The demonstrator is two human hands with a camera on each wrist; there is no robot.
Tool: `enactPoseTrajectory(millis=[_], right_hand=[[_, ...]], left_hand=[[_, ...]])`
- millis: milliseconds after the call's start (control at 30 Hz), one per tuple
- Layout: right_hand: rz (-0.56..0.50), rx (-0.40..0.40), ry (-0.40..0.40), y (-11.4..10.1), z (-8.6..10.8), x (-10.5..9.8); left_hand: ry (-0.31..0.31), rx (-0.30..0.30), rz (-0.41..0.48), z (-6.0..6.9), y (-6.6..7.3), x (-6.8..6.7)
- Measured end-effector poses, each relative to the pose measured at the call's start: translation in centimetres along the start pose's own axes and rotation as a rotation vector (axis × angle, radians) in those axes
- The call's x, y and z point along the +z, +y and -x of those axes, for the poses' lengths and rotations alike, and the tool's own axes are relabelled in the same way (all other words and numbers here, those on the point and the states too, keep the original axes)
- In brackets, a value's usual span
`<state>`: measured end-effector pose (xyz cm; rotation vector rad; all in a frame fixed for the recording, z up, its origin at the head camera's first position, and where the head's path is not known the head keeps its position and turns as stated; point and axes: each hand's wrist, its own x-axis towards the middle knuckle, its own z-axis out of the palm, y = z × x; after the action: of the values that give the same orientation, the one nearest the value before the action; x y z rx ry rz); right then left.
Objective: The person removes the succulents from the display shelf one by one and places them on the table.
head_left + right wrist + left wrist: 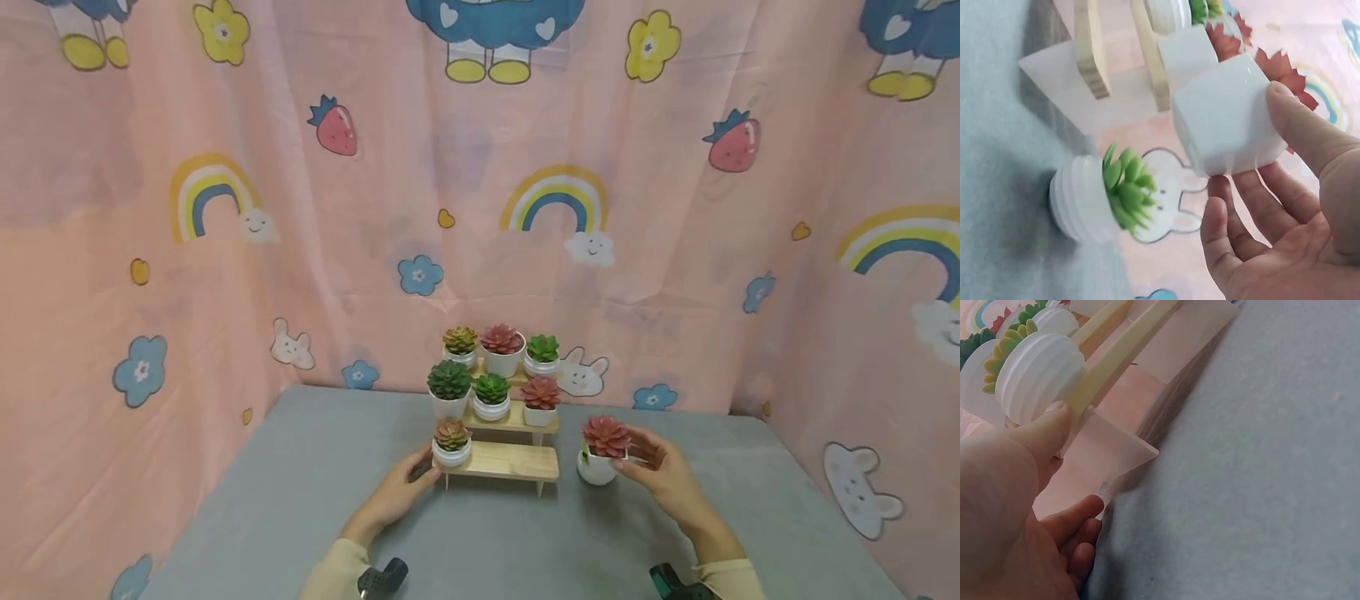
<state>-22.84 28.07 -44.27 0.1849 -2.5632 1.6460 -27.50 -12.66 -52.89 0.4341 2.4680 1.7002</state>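
Note:
My right hand (663,471) holds a red succulent (605,436) in a white square pot (1229,115), thumb on one side and fingers on the other. Close by, a green succulent (1129,187) in a ribbed white pot (596,471) stands on the table, mostly hidden in the head view. My left hand (397,492) grips the left end of a three-step wooden stand (502,460), thumb at its edge against a ribbed pot (1041,378). That pot bears an orange-green succulent (452,433) on the lowest step. The left index finger is partly hidden.
On the middle step are a dark green succulent (449,380), a bright green one (492,387) and a red one (541,392). Yellowish (460,339), pink (501,338) and green (542,347) ones line the top step. A patterned pink curtain (465,167) hangs behind the grey table (315,450).

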Motion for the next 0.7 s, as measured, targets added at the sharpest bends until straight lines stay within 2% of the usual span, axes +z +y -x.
enactPoseTrajectory(millis=[267,500,600,700], right_hand=[[-0.038,0.069,0.079,2.8,0.3,-1.2],[0.042,0.068,0.140,4.3,0.2,-2.6],[0.050,0.050,0.177,4.6,0.1,-3.1],[0.042,0.066,0.210,5.2,0.1,-3.5]], left_hand=[[-0.004,-0.009,0.007,0.4,-0.1,0.1],[0.008,-0.004,0.010,0.5,-0.3,0.1],[0.023,-0.006,0.002,0.2,-0.2,0.2],[0.016,-0.001,0.001,-0.1,-0.1,0.3]])
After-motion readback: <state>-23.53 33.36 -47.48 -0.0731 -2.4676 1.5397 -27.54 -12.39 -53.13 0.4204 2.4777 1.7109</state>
